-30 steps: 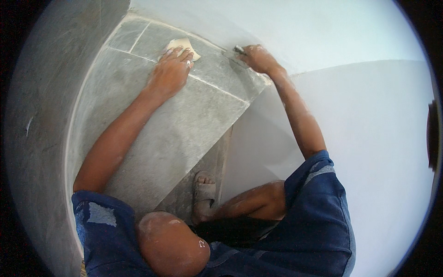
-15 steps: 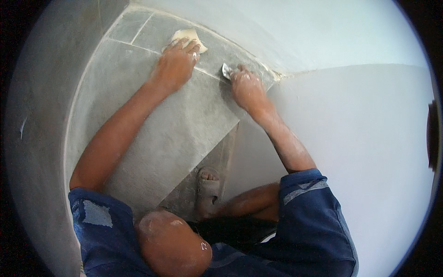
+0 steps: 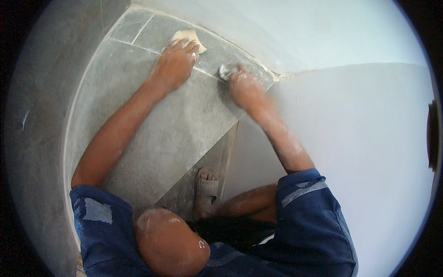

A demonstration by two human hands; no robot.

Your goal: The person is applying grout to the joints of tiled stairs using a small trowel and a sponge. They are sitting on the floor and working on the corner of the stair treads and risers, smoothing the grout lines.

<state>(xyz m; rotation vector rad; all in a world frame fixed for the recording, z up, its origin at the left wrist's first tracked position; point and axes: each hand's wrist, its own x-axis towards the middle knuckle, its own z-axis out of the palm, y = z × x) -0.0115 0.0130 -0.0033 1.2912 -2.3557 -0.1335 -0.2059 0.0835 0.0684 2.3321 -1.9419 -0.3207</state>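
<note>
My left hand [image 3: 176, 63] lies at the far side of the grey tiled surface [image 3: 152, 120], its spread fingers resting on a thin, cream-coloured piece [image 3: 188, 35] with uneven edges. Its thumb is mostly out of sight. To its right, my right hand [image 3: 249, 90] is closed on a small whitish-grey piece [image 3: 224, 71], which sticks out past the fingers against the tile. Motion blurs that piece and the fingertips, so its kind is not plain. Pale dust or paste coats both hands in spots.
A white wall [image 3: 350, 120] rises along the back and right, meeting the tile at a rough pale joint [image 3: 278, 76]. A darker grey wall [image 3: 39, 106] stands at the left. Below the tile's slanting edge, my sandalled foot [image 3: 206, 184] is on a lower grey floor.
My right hand and the whitish-grey piece have shifted slightly left, blurred by motion. My left hand stays in nearly the same spot on the cream-coloured piece.
</note>
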